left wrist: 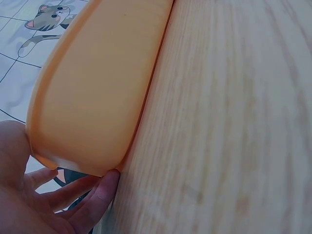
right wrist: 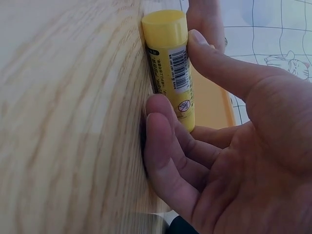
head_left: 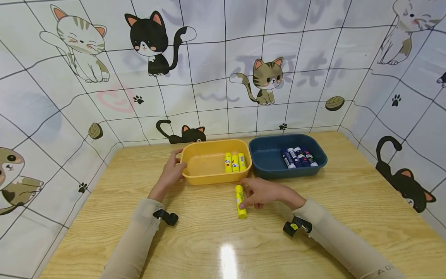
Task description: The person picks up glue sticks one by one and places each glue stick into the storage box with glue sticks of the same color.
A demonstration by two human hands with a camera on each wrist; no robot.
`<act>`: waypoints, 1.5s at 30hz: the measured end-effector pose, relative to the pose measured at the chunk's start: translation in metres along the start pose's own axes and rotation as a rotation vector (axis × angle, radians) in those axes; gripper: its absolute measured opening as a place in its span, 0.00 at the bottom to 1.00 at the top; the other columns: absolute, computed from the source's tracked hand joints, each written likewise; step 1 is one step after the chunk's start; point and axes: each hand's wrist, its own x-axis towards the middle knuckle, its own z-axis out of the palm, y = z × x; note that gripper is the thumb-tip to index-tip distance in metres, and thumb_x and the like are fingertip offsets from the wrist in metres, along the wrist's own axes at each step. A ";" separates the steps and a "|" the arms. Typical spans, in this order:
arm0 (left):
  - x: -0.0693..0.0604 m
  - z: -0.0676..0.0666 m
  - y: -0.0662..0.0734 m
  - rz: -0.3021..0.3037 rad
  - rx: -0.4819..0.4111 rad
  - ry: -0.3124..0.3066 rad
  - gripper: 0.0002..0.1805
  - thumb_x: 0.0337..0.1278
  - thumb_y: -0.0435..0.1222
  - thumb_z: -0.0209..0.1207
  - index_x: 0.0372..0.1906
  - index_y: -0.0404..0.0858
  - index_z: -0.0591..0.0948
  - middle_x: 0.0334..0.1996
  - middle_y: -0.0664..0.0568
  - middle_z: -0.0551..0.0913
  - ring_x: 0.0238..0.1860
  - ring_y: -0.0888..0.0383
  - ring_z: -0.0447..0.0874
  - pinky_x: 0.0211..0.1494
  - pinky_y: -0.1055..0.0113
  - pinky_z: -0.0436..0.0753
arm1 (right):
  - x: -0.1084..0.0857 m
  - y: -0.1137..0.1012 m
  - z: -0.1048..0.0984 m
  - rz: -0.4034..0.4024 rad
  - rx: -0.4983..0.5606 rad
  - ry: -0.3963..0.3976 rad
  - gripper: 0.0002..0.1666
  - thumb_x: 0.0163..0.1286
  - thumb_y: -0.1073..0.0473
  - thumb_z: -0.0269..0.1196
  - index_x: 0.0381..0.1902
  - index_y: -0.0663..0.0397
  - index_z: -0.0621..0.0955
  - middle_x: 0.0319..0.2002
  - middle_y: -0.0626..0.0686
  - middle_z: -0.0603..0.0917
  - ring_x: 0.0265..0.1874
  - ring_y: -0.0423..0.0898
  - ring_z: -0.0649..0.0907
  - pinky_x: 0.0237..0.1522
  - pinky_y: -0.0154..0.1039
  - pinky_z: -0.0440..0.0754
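Note:
A yellow glue stick lies on the table, its label and barcode facing up in the right wrist view. My right hand is beside it; the thumb reaches its side and the loosely bent fingers lie along the near side, not wrapped round it. At the left end of the yellow bin, my left hand grips with the thumb at the rim and fingertips at the lower edge, as the left wrist view also shows. Inside that bin lie three yellow glue sticks.
Touching the yellow bin's right side is a dark blue bin, with several dark blue, white-ended glue sticks in it. Both stand on a wooden table. Cat-printed sheets rise behind and at both sides.

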 end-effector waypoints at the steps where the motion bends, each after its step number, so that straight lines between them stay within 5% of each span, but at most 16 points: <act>1: 0.000 0.000 0.000 0.000 0.001 0.002 0.35 0.72 0.36 0.49 0.81 0.50 0.55 0.67 0.34 0.73 0.53 0.42 0.82 0.37 0.67 0.86 | 0.000 0.000 0.000 -0.002 -0.001 0.002 0.45 0.64 0.52 0.75 0.72 0.61 0.67 0.25 0.51 0.82 0.19 0.46 0.81 0.24 0.40 0.83; 15: -0.001 0.000 0.001 0.000 -0.015 -0.005 0.35 0.72 0.36 0.49 0.81 0.50 0.56 0.67 0.33 0.72 0.54 0.40 0.83 0.38 0.65 0.89 | -0.002 -0.009 0.003 -0.098 -0.078 0.038 0.46 0.61 0.53 0.77 0.71 0.62 0.68 0.27 0.47 0.85 0.22 0.44 0.82 0.25 0.33 0.79; 24: -0.002 -0.001 0.001 0.004 -0.024 -0.008 0.35 0.73 0.36 0.48 0.81 0.49 0.55 0.67 0.33 0.72 0.56 0.39 0.83 0.40 0.64 0.89 | -0.005 -0.014 0.004 -0.176 -0.187 0.113 0.42 0.54 0.50 0.81 0.62 0.54 0.72 0.33 0.45 0.86 0.30 0.39 0.82 0.32 0.33 0.81; 45: -0.001 0.000 0.001 -0.001 -0.038 -0.009 0.35 0.73 0.36 0.48 0.81 0.50 0.56 0.68 0.33 0.72 0.58 0.39 0.82 0.43 0.64 0.89 | -0.006 -0.019 0.006 -0.161 -0.095 0.123 0.42 0.55 0.57 0.80 0.60 0.54 0.67 0.43 0.54 0.86 0.40 0.43 0.86 0.43 0.37 0.86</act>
